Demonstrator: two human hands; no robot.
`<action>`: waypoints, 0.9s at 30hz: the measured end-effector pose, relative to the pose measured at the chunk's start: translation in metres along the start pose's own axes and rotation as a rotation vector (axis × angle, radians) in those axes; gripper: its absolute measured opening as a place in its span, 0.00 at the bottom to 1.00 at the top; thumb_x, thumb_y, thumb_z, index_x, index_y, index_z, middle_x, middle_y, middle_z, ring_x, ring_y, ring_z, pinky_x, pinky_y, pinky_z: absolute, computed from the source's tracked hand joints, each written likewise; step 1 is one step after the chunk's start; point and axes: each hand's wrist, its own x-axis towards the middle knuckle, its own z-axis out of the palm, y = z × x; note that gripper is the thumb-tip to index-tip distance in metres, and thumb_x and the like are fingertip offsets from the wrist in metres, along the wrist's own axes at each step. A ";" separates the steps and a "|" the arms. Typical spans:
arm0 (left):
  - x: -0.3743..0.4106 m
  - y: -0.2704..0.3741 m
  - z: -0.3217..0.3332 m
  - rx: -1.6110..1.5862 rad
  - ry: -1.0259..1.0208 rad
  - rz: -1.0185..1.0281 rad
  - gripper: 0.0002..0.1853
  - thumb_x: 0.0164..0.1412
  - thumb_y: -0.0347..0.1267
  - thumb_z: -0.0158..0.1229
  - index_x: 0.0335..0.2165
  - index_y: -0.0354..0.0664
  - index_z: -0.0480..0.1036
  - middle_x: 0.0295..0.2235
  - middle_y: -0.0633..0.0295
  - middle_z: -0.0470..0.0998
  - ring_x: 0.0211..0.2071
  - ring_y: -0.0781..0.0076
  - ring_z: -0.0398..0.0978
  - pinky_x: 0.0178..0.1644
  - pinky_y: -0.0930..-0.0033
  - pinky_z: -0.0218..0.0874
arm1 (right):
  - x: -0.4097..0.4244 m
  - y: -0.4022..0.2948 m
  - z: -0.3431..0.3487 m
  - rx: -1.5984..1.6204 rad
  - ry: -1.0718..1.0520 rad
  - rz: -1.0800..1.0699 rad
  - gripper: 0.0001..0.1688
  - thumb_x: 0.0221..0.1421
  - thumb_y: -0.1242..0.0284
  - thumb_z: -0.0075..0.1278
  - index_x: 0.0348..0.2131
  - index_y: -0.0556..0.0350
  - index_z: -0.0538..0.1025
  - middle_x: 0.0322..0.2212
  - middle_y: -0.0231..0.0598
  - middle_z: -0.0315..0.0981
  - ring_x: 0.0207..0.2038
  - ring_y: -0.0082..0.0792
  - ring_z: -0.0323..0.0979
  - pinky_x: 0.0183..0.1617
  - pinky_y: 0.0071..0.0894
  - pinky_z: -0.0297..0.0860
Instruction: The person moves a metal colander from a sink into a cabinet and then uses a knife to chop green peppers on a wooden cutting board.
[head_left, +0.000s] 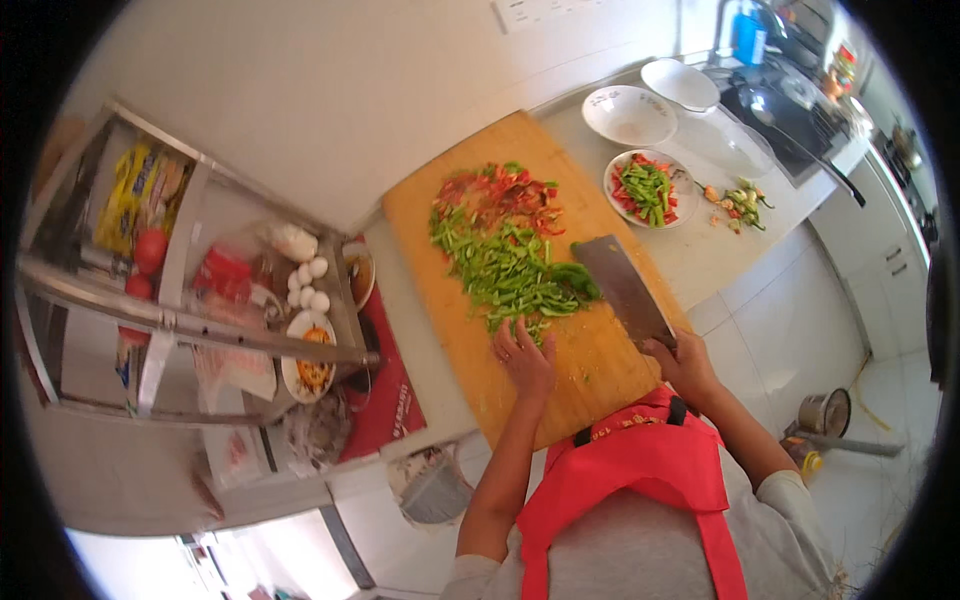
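My right hand (681, 361) grips the handle of a broad cleaver (628, 289). Its blade lies low over the right side of a large wooden cutting board (442, 315), against a green pepper piece (571, 279). Sliced green peppers (495, 259) spread across the middle of the board, and chopped red peppers (517, 196) lie at its far end. At the near edge of the green slices rests my left hand (527, 361), fingers apart and touching some slices. Whether any slice is held under its fingertips cannot be told.
Right of the board stand a plate of cut peppers (649, 187), pepper stem trimmings (739, 204), two white bowls (628, 114) and a sink (776, 112). On the left, a metal rack (187, 330) holds several eggs (306, 285) and a dish of food (309, 352). A grey bin (435, 491) stands below.
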 end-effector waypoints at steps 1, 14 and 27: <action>0.010 0.007 -0.002 -0.028 0.002 0.063 0.27 0.52 0.38 0.51 0.49 0.42 0.56 0.50 0.52 0.53 0.51 0.53 0.51 0.54 0.48 0.40 | -0.006 0.004 -0.007 0.060 0.055 0.027 0.09 0.49 0.72 0.46 0.27 0.63 0.69 0.18 0.45 0.66 0.20 0.30 0.64 0.26 0.28 0.61; 0.124 0.064 0.034 -0.102 -0.662 0.539 0.24 0.40 0.33 0.62 0.38 0.43 0.63 0.40 0.58 0.62 0.44 0.58 0.59 0.47 0.61 0.55 | -0.032 0.057 -0.047 0.146 0.185 0.152 0.09 0.49 0.74 0.46 0.28 0.64 0.70 0.17 0.40 0.67 0.17 0.24 0.62 0.22 0.27 0.61; 0.042 -0.034 -0.063 -1.407 0.133 -1.098 0.19 0.53 0.48 0.49 0.28 0.43 0.64 0.19 0.66 0.66 0.20 0.76 0.66 0.20 0.73 0.59 | -0.001 0.066 -0.027 0.091 -0.006 0.080 0.08 0.48 0.74 0.46 0.27 0.65 0.68 0.17 0.43 0.65 0.17 0.31 0.62 0.21 0.30 0.60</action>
